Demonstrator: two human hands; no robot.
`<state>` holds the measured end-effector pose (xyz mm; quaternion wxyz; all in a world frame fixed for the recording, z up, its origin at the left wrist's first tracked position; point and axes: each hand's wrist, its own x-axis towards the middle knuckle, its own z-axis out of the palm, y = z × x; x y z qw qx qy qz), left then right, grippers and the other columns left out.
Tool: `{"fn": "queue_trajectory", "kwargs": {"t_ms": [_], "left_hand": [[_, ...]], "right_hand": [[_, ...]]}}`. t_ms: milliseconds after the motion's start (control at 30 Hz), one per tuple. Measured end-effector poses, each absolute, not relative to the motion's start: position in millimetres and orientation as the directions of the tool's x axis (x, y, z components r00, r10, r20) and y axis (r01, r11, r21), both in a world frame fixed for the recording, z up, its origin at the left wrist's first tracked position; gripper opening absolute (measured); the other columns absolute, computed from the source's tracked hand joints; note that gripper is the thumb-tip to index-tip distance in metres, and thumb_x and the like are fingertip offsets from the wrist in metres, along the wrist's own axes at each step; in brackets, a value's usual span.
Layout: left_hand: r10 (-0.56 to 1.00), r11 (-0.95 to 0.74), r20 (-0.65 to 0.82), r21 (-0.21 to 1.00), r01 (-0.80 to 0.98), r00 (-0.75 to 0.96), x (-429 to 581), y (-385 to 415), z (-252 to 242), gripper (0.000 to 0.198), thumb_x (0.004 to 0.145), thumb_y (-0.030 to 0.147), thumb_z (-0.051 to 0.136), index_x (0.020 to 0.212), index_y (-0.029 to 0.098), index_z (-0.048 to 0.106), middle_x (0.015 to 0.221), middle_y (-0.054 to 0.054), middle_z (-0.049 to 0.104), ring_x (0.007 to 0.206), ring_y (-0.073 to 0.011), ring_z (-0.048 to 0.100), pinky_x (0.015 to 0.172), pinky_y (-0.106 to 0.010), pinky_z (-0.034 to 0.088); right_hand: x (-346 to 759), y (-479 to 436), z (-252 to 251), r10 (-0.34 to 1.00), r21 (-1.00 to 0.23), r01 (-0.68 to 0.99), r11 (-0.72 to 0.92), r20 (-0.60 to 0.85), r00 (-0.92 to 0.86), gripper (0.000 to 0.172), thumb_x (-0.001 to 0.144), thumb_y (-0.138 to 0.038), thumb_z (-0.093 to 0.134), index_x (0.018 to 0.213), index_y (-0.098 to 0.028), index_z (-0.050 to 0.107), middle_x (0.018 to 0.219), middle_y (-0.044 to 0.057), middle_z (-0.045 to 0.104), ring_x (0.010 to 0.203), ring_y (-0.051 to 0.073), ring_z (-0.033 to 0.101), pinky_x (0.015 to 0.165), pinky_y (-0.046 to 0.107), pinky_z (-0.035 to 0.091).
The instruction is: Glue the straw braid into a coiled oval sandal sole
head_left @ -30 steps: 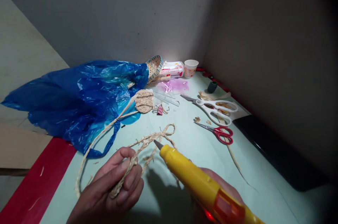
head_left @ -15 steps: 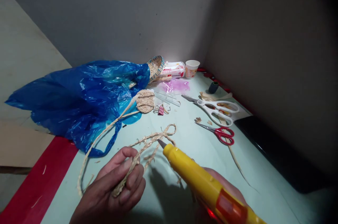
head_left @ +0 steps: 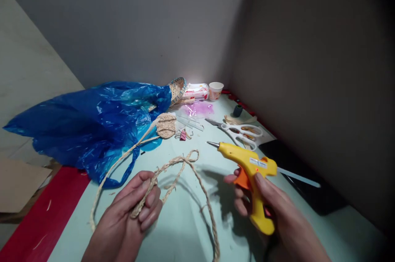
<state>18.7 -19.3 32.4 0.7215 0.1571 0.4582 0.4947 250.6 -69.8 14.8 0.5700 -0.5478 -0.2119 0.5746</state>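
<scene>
The right hand (head_left: 277, 208) is now holding the yellow plastic glue gun (head_left: 239, 155) side-on at right of centre. Half a second ago its nozzle was pointing at the cord; now the gun is standing well apart from it. That probably means no glue is going on at this instant and the coated stretch is being left free.

The right fingers are wrapping closed around the grip, near the orange trigger (head_left: 242, 180); whether they are squeezing it, I cannot tell. A translucent glue stick (head_left: 299, 177) is jutting from the gun's rear.

The left hand (head_left: 131, 208), at lower left of centre, is curling nearly closed, pinching one end of the twisted straw-coloured cord (head_left: 184, 158). The cord's small loop is sitting at the centre of the frame, and one strand is trailing to the bottom edge.

Beyond, the white-handled scissors (head_left: 227, 126) are lying behind the gun.
</scene>
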Motion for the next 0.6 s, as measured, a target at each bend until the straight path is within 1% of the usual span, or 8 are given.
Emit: {"fn": "queue_trajectory", "kwargs": {"t_ms": [33, 100, 133, 267, 367, 467, 533, 600], "left_hand": [[0.864, 0.457, -0.496, 0.691, -0.56, 0.093, 18.8, -19.0, 32.6, 0.012, 0.078, 0.008, 0.067, 0.084, 0.017, 0.063, 0.061, 0.003, 0.044, 0.048, -0.0068, 0.038, 0.044, -0.018, 0.038], [0.878, 0.433, -0.471, 0.712, -0.554, 0.08, 19.9, -18.5, 33.9, 0.01, 0.08, 0.007, 0.064, 0.082, 0.016, 0.063, 0.061, 0.003, 0.043, 0.048, -0.007, 0.039, 0.043, -0.017, 0.039], [0.888, 0.413, -0.454, 0.723, -0.553, 0.069, 20.7, -18.3, 34.7, 0.01, 0.081, 0.006, 0.062, 0.081, 0.016, 0.062, 0.06, 0.003, 0.042, 0.048, -0.007, 0.039, 0.042, -0.017, 0.039], [0.911, 0.37, -0.41, 0.748, -0.551, 0.055, 22.7, -18.7, 36.5, 0.014, 0.083, 0.002, 0.057, 0.08, 0.014, 0.062, 0.062, 0.002, 0.043, 0.048, -0.0065, 0.04, 0.04, -0.016, 0.039], [0.92, 0.363, -0.385, 0.758, -0.543, 0.078, 22.5, -19.9, 36.2, 0.015, 0.084, 0.001, 0.056, 0.08, 0.015, 0.061, 0.063, 0.002, 0.044, 0.048, -0.0064, 0.04, 0.041, -0.016, 0.039], [0.921, 0.382, -0.358, 0.753, -0.536, 0.154, 22.1, -21.5, 35.8, 0.013, 0.086, 0.004, 0.057, 0.082, 0.015, 0.062, 0.062, 0.002, 0.044, 0.048, -0.0062, 0.04, 0.043, -0.016, 0.039], [0.917, 0.396, -0.352, 0.746, -0.536, 0.188, 21.5, -22.6, 35.9, 0.011, 0.087, 0.006, 0.059, 0.082, 0.015, 0.062, 0.061, 0.003, 0.045, 0.048, -0.0058, 0.039, 0.043, -0.015, 0.037], [0.914, 0.403, -0.357, 0.743, -0.533, 0.194, 20.9, -23.6, 36.3, 0.009, 0.087, 0.008, 0.06, 0.082, 0.016, 0.062, 0.06, 0.003, 0.046, 0.047, -0.0059, 0.038, 0.043, -0.016, 0.036]], "right_hand": [[254.0, -65.5, 15.6, 0.879, -0.859, -0.428, -0.281, -0.41, 0.244, 0.039, 0.083, -0.058, 0.066, 0.089, -0.02, 0.072, 0.075, 0.003, 0.063, 0.059, 0.013, 0.054, 0.046, 0.021, 0.043], [262.8, -58.6, 12.7, 0.877, -0.838, -0.426, -0.34, -0.446, 0.177, 0.039, 0.084, -0.057, 0.065, 0.083, -0.019, 0.069, 0.066, 0.002, 0.061, 0.056, 0.011, 0.049, 0.046, 0.018, 0.041], [267.4, -55.8, 10.2, 0.889, -0.844, -0.416, -0.339, -0.432, 0.153, 0.037, 0.084, -0.054, 0.066, 0.081, -0.018, 0.067, 0.067, 0.001, 0.06, 0.057, 0.01, 0.05, 0.048, 0.017, 0.041], [281.0, -43.7, 4.1, 0.919, -0.884, -0.304, -0.354, -0.39, 0.065, 0.033, 0.086, -0.048, 0.068, 0.084, -0.015, 0.065, 0.07, 0.0, 0.062, 0.06, 0.009, 0.058, 0.056, 0.017, 0.046], [289.0, -32.7, 4.1, 0.926, -0.905, -0.215, -0.367, -0.377, 0.005, 0.034, 0.085, -0.047, 0.068, 0.085, -0.013, 0.067, 0.071, 0.004, 0.067, 0.062, 0.013, 0.064, 0.059, 0.022, 0.05], [301.1, -27.6, 4.6, 0.94, -0.938, -0.06, -0.342, -0.342, -0.012, 0.04, 0.086, -0.052, 0.065, 0.079, -0.013, 0.07, 0.069, 0.007, 0.07, 0.062, 0.017, 0.066, 0.058, 0.028, 0.052], [310.3, -31.4, 5.7, 0.955, -0.952, 0.07, -0.298, -0.295, 0.039, 0.042, 0.087, -0.055, 0.063, 0.07, -0.016, 0.069, 0.062, 0.004, 0.068, 0.055, 0.016, 0.061, 0.052, 0.027, 0.047], [315.6, -41.0, 9.1, 0.967, -0.947, 0.2, -0.25, -0.237, 0.089, 0.046, 0.087, -0.054, 0.063, 0.057, -0.019, 0.066, 0.049, 0.0, 0.06, 0.047, 0.015, 0.053, 0.046, 0.026, 0.039]]}}
